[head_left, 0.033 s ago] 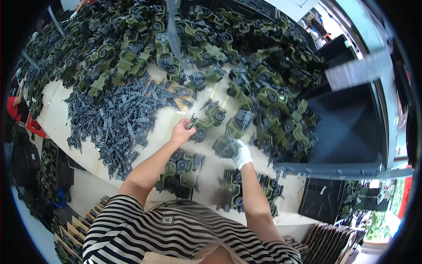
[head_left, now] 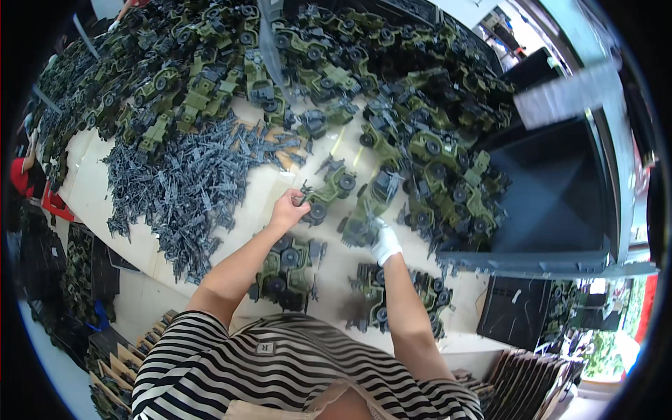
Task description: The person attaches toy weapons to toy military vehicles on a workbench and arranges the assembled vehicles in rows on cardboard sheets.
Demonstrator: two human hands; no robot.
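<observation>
Tabletop (head_left: 336, 260) — toy jeep (head_left: 376, 201) lengthwise away-right

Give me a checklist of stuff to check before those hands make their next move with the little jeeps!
1. Left grip has something: ok, a small dark toy part is at its fingertips.
2. Right grip is at a jeep: ok, its fingers are on the near end of the blurred green toy jeep.
3. Both hands gloved: not ok, the right wears a white glove, the left is bare.
4. Dark part touching the neighbouring toy jeep: cannot tell, they overlap in this view.
5. More small parts nearby: ok, a grey heap lies left of the left grip.
</observation>
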